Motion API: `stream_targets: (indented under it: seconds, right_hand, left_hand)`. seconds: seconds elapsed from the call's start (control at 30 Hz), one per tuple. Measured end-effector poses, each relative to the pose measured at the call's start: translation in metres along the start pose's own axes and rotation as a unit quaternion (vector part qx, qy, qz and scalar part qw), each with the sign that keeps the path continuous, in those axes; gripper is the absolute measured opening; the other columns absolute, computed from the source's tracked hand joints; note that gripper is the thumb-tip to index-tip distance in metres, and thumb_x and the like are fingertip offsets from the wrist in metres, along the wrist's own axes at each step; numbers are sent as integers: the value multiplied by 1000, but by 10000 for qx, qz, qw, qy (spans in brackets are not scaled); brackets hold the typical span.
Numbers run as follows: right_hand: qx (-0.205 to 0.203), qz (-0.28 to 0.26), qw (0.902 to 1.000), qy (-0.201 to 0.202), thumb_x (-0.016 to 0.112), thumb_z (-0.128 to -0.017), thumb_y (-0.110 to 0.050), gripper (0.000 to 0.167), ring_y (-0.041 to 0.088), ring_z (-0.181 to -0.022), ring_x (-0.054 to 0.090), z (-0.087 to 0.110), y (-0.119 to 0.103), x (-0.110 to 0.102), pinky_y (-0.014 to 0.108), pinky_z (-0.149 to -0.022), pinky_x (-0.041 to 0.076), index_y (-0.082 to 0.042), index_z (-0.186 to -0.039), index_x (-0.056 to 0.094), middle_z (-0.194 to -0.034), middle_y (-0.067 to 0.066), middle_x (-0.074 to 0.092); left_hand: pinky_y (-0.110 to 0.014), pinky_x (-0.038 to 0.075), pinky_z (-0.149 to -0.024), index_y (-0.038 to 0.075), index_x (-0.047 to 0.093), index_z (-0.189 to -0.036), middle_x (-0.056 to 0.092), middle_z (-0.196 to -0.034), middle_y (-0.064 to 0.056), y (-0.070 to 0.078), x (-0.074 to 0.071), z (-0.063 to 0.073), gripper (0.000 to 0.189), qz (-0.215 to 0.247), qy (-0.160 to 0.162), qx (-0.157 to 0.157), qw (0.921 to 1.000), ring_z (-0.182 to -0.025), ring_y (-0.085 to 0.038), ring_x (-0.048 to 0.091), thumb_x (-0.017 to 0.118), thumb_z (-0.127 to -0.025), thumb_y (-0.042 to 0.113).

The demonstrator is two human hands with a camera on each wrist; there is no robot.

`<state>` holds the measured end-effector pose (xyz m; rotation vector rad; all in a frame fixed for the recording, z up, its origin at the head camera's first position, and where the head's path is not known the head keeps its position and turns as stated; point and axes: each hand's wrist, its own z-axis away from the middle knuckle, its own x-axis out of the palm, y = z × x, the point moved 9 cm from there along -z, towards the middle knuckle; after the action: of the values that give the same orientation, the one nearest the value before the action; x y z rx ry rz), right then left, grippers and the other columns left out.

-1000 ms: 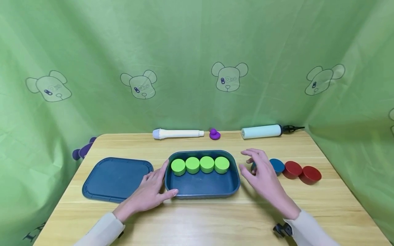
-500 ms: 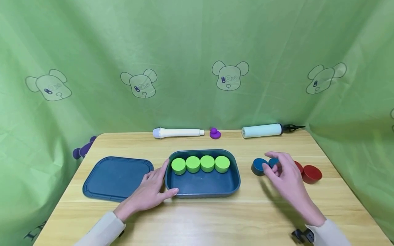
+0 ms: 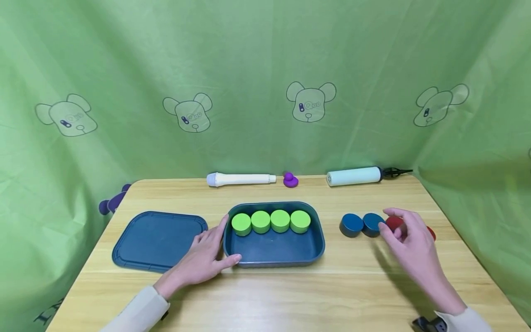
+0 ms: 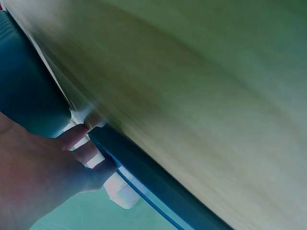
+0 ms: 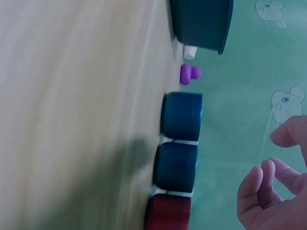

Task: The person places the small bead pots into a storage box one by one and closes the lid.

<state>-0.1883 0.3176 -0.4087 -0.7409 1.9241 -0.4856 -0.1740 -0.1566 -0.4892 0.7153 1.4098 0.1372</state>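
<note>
A dark blue rectangular box (image 3: 274, 251) stands mid-table with several light green round pots (image 3: 280, 221) in a row along its far side. My left hand (image 3: 201, 259) lies against the box's left end, fingers straight along the wall, thumb at the near left corner. Right of the box, two dark blue round pots (image 3: 351, 225) and two red round pots (image 3: 394, 223) form a row. My right hand (image 3: 412, 251) hovers over the red ones with loosely bent fingers and nothing between them, partly hiding both. In the right wrist view, that hand (image 5: 280, 187) hangs apart from the pots.
A flat dark blue lid (image 3: 159, 240) lies left of the box, beside my left hand. Along the table's back edge are a white microphone-shaped object (image 3: 242, 180), a small purple knobbed piece (image 3: 290, 180) and a pale blue hand pump (image 3: 354, 176). A green curtain (image 3: 249, 92) hangs behind.
My right hand has moved rightward along the row, from over the blue pots to over the red ones, uncovering the blue pair. The left hand, box and pots have stayed put.
</note>
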Motion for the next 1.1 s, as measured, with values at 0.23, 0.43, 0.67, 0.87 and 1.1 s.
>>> stream_targets:
  seconds: [0.23,0.43,0.67,0.87,1.1]
  right_hand:
    - [211,131,9997,33,76,-101,-7,42,10,-74,49,4,20,-8,20,-61,40,-2,-141,66,-104,11,53]
    - [331,253,9991,6,76,-102,-10,47,8,-77,49,5,34,-12,21,-65,39,-2,-146,64,-109,12,54]
    - [514,340,9978,-226,76,-101,-11,56,9,-73,54,6,50,-17,21,-62,42,-2,-154,58,-121,19,53]
    - [452,497,9974,-268,79,-96,-8,60,7,-73,52,7,61,-20,19,-64,41,3,-151,58,-123,24,54]
    - [545,625,9955,-455,82,-94,-9,63,9,-73,52,10,77,-19,18,-62,42,8,-150,57,-125,29,53]
  left_hand:
    - [-74,18,-123,24,-4,-177,30,-176,-15,-2,0,0,109,-38,2,-18,10000,-159,-45,30,58,-103,74]
    - [-75,18,-122,23,-3,-177,30,-176,-16,-1,0,0,108,-18,1,-16,10000,-159,-46,30,58,-103,73]
    - [-75,17,-122,23,-3,-177,30,-176,-16,-2,1,0,108,0,-14,-38,10000,-159,-46,30,58,-103,73]
    - [-75,17,-122,24,-3,-177,29,-176,-15,-1,1,-1,108,22,-7,-27,10000,-159,-47,30,58,-103,72]
    - [-73,17,-123,24,-5,-177,27,-177,-13,-2,2,-1,110,20,-38,-67,10000,-159,-45,29,58,-102,75]
